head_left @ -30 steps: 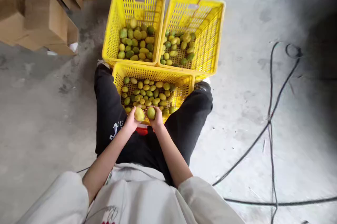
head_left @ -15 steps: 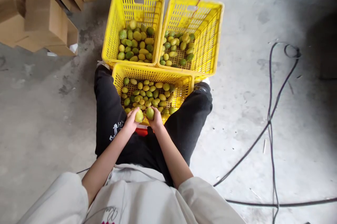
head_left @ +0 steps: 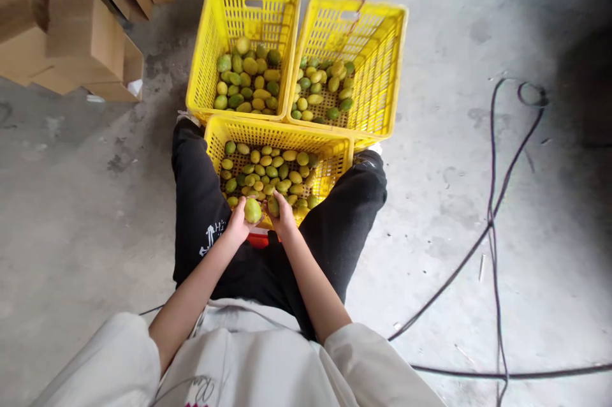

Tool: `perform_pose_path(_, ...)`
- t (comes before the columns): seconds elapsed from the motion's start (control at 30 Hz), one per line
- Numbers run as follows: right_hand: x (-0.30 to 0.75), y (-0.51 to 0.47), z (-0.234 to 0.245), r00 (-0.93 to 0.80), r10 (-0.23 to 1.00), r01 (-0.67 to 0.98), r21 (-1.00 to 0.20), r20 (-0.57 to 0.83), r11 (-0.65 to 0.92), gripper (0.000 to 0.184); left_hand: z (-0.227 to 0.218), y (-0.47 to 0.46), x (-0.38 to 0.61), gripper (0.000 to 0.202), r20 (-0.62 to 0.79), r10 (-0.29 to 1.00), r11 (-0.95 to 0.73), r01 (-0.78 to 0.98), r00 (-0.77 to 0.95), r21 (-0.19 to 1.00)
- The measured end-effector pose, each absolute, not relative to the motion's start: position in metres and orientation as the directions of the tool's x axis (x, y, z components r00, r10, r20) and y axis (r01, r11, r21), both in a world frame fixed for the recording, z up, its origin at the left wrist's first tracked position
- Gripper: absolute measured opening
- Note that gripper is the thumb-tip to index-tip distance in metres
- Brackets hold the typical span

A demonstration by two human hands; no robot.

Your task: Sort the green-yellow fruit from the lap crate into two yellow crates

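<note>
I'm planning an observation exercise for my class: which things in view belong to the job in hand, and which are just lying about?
Apparently in use:
yellow-green fruit in the left grip
darker fruit in the right grip
near crate, holding loose fruit
far left crate, far right crate, likewise

Probably lying about:
cardboard boxes, upper left
black cable on the floor

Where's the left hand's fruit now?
In the head view, the fruit is left of centre in the left hand, beside the right hand, by the nearest crate.
</note>
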State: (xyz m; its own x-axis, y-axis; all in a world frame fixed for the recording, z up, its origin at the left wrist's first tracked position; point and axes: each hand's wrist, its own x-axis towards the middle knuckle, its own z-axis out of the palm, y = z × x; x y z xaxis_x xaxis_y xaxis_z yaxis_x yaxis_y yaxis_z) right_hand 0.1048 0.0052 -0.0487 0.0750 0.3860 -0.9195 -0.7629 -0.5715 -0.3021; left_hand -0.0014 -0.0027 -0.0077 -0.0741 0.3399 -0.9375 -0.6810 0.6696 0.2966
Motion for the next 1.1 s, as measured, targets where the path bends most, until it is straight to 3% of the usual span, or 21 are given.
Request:
perform_pose_path(0.13,0.105,0.005,-0.051,0.033,0.332,-0.767,-0.237,-0.943,-0.596,0.031,-0.008,-0.004,0.000,0.012,-0.916,0.372,0.663,-0.648,-0.149,0.375)
perform_pose_path(0.2,0.106,0.005,-0.052,0.061,0.287,-0.760,-0.231,-0.956,-0.608,0.034,-0.009,-0.004,0.001,0.015,-0.919,0.356,0.682,-0.625,-0.170,0.380)
perform_pose_path(0.37,0.106,0.004,-0.055,0.100,0.314,-0.749,-0.279,-0.944,-0.601,0.029,-0.011,-0.004,0.003,0.017,-0.937,0.302,0.707,-0.618,-0.178,0.345)
perform_pose_path(0.53,0.106,0.001,-0.053,0.045,0.346,-0.766,-0.255,-0.937,-0.590,0.030,-0.011,-0.003,0.003,0.018,-0.951,0.241,0.695,-0.649,-0.196,0.310)
perform_pose_path(0.67,0.107,-0.005,-0.055,0.057,0.269,-0.802,-0.204,-0.962,-0.562,0.027,-0.016,-0.007,0.001,0.031,-0.956,0.268,0.706,-0.650,-0.121,0.280)
perform_pose_path(0.87,0.111,-0.020,-0.061,0.086,0.193,-0.862,-0.170,-0.977,-0.477,0.023,-0.035,-0.021,-0.003,0.010,-0.939,0.291,0.691,-0.638,-0.184,0.339)
perform_pose_path(1.0,0.125,-0.001,-0.051,-0.011,0.100,-0.907,-0.032,-0.995,-0.420,0.023,-0.038,-0.003,0.000,0.011,-0.968,0.192,0.661,-0.708,-0.160,0.248)
perform_pose_path(1.1,0.147,0.043,-0.024,-0.017,0.130,-0.918,-0.036,-0.991,-0.395,0.024,-0.017,0.047,0.005,0.013,-0.966,0.206,0.579,-0.776,-0.157,0.249)
